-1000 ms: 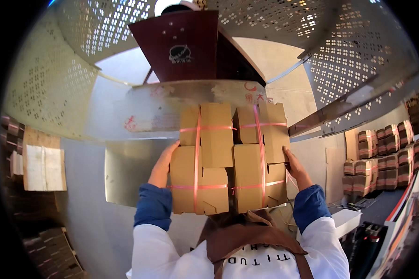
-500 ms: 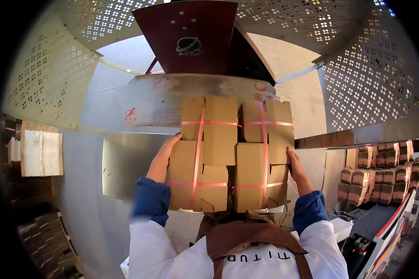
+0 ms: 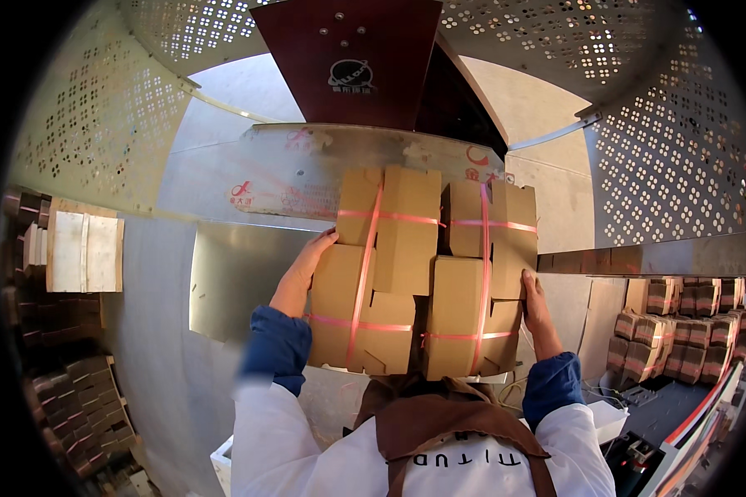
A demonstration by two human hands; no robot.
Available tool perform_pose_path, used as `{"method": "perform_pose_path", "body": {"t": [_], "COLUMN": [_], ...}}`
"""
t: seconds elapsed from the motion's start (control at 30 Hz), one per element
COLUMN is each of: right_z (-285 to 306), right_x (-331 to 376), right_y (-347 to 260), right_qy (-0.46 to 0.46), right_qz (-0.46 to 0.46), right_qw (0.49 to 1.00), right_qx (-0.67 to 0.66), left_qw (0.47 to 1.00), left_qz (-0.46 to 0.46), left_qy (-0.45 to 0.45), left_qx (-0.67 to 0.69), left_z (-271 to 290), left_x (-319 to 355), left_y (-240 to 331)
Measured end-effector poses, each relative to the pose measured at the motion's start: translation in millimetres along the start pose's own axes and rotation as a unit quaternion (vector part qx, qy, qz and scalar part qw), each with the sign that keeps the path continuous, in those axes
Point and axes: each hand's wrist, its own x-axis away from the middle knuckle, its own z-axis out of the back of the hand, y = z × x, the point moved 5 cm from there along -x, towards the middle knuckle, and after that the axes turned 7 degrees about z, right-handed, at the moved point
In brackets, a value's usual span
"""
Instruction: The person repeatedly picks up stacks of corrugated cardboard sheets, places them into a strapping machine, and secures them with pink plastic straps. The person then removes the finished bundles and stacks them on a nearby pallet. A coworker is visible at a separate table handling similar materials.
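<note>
I hold two strapped bundles of flat brown cardboard side by side in front of my chest. The left bundle (image 3: 377, 273) and the right bundle (image 3: 481, 277) are each bound with pink plastic straps. My left hand (image 3: 305, 269) grips the left side of the left bundle. My right hand (image 3: 535, 311) presses against the right side of the right bundle. Both sleeves are white with blue cuffs. The fingers behind the cardboard are hidden.
A steel machine table (image 3: 307, 178) lies just beyond the bundles, with a dark red hopper (image 3: 352, 58) above it and perforated metal guards (image 3: 91, 116) on both sides. Strapped cardboard bundles (image 3: 680, 327) are stacked at the right; more stacks (image 3: 66, 389) stand at the left.
The bundles sit slightly lower and nearer the steel table. My view has tilted upward, so the red hopper fills more of the top. My hands keep the same hold.
</note>
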Motion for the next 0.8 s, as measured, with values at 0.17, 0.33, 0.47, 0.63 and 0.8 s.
{"method": "perform_pose_path", "body": {"t": [0.17,0.33,0.47,0.63,0.8], "right_z": [-0.7,-5.6,-10.5,-7.0,-5.2], "right_x": [-1.3,-0.5,2.0,-0.7,-3.6], "right_y": [4.0,-2.8,-11.3,-6.7,-4.3], "right_qy": [0.014,0.019,0.024,0.026,0.023], "right_qz": [0.022,0.017,0.026,0.040,0.050], "right_qw": [1.000,0.999,0.999,0.999,0.998], "right_qx": [0.004,0.023,0.017,0.013,0.007], "left_qw": [0.999,1.000,1.000,1.000,1.000], "left_qz": [-0.002,0.010,-0.002,0.010,-0.005], "left_qy": [0.032,0.007,-0.013,0.009,0.014], "left_qx": [-0.010,0.013,0.014,0.001,-0.009], "left_z": [-8.3,-29.1,-20.2,-22.0,-10.0], "left_x": [8.1,14.9,7.7,8.8,-1.8], "left_y": [4.8,11.8,8.4,10.5,4.9]}}
